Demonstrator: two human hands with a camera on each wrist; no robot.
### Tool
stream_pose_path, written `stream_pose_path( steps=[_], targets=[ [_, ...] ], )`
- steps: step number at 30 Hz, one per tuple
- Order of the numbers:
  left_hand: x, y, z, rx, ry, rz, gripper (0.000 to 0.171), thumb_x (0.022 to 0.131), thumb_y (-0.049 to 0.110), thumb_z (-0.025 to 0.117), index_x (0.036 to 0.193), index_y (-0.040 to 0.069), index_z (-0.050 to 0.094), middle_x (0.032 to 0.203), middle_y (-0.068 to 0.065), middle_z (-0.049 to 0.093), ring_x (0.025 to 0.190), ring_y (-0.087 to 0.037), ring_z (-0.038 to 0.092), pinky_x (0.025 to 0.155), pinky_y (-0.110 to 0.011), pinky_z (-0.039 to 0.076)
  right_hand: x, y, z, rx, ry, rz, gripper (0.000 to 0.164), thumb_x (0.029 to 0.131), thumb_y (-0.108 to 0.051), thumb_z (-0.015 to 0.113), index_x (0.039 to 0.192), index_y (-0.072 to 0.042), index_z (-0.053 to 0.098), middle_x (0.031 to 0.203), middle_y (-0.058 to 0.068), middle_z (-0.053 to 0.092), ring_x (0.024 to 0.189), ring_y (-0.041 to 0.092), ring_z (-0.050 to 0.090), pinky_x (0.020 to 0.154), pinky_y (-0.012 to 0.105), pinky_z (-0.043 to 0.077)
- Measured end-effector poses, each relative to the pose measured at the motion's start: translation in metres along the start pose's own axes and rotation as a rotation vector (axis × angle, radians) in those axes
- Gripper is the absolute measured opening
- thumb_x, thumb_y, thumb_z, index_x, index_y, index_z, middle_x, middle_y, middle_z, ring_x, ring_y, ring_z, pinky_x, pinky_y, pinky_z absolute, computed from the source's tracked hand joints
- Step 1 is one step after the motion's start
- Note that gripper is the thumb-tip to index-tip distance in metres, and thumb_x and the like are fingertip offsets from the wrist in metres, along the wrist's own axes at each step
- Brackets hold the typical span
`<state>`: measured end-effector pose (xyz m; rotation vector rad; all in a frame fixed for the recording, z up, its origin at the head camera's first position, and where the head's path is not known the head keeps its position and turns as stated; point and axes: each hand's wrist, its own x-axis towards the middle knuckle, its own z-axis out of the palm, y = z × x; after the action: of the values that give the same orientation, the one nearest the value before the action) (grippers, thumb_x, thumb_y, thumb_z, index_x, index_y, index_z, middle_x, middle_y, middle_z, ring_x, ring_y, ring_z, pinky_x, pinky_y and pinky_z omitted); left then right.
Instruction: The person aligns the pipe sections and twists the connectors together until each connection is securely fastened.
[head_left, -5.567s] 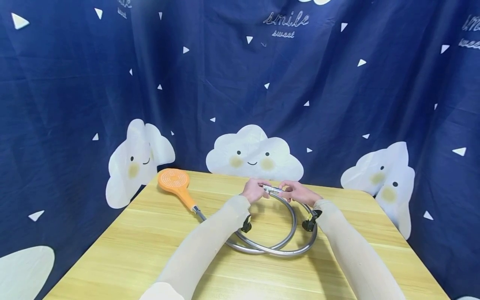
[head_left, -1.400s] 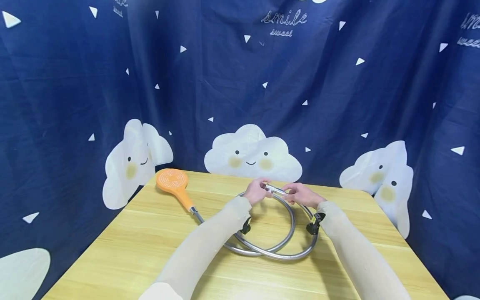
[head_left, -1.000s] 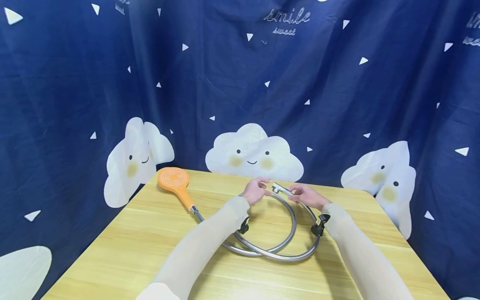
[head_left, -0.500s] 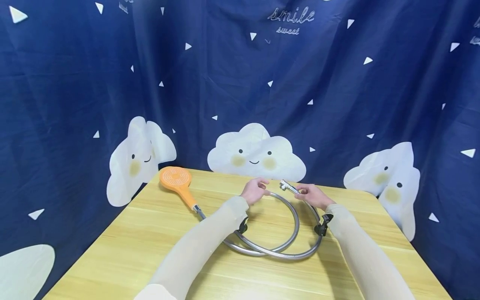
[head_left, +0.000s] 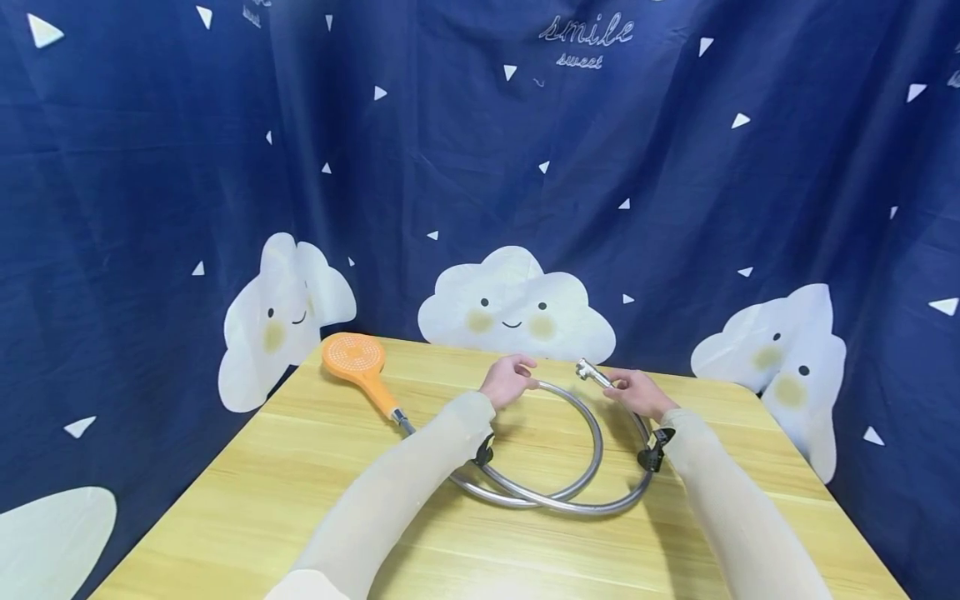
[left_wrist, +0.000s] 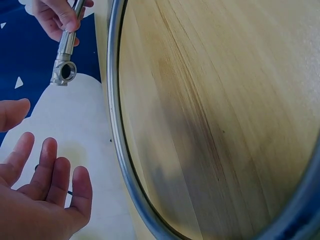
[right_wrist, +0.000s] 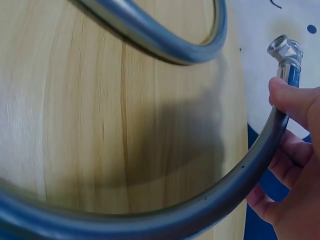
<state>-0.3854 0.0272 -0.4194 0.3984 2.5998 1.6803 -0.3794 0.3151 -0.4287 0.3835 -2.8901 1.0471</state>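
Note:
My right hand (head_left: 641, 393) grips the end of a grey shower hose (head_left: 597, 442) between thumb and fingers, just below its metal connector. At the tip sits a shiny silver fitting (head_left: 585, 369), raised above the far side of the table; its round threaded opening shows in the left wrist view. My left hand (head_left: 510, 382) is left of the fitting, apart from it, with relaxed fingers spread and nothing in them (left_wrist: 45, 200). From the hose's other end runs an orange shower head (head_left: 354, 357), face up at the far left of the table.
The hose loops and crosses itself on the wooden table (head_left: 247, 500), partly under my left forearm. Behind the table's far edge hangs a dark blue curtain (head_left: 480, 192) with white clouds. A black wrist camera (head_left: 656, 450) sits over the hose at my right wrist.
Both hands were at the silver fitting before. My left hand has let go of it, and my right hand has moved right with the hose end, its fitting now tilted upward.

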Motion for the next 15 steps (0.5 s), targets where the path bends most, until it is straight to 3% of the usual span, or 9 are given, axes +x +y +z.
stream_pose_path(
  steps=[9, 15],
  targets=[
    [0.003, 0.000, -0.003, 0.014, -0.017, -0.002, 0.031, 0.084, 0.011, 0.076, 0.114, 0.010, 0.070, 0.097, -0.004, 0.069, 0.087, -0.018, 0.061, 0.078, -0.032, 0.050, 0.001, 0.011, -0.006, -0.003, 0.026, 0.064, 0.020, 0.095, -0.009, 0.065, 0.109, 0.005, 0.065, 0.068, 0.001, 0.051, 0.066, 0.016, 0.044, 0.061, 0.031, 0.037],
    [0.000, -0.002, -0.004, 0.027, -0.026, -0.018, 0.027, 0.086, 0.011, 0.076, 0.112, 0.010, 0.071, 0.098, -0.004, 0.069, 0.088, -0.018, 0.061, 0.077, -0.030, 0.048, -0.003, 0.018, -0.003, -0.041, 0.026, 0.089, 0.022, 0.094, -0.010, 0.067, 0.109, 0.007, 0.067, 0.079, 0.015, 0.063, 0.071, 0.018, 0.049, 0.064, 0.031, 0.041]
  ],
)
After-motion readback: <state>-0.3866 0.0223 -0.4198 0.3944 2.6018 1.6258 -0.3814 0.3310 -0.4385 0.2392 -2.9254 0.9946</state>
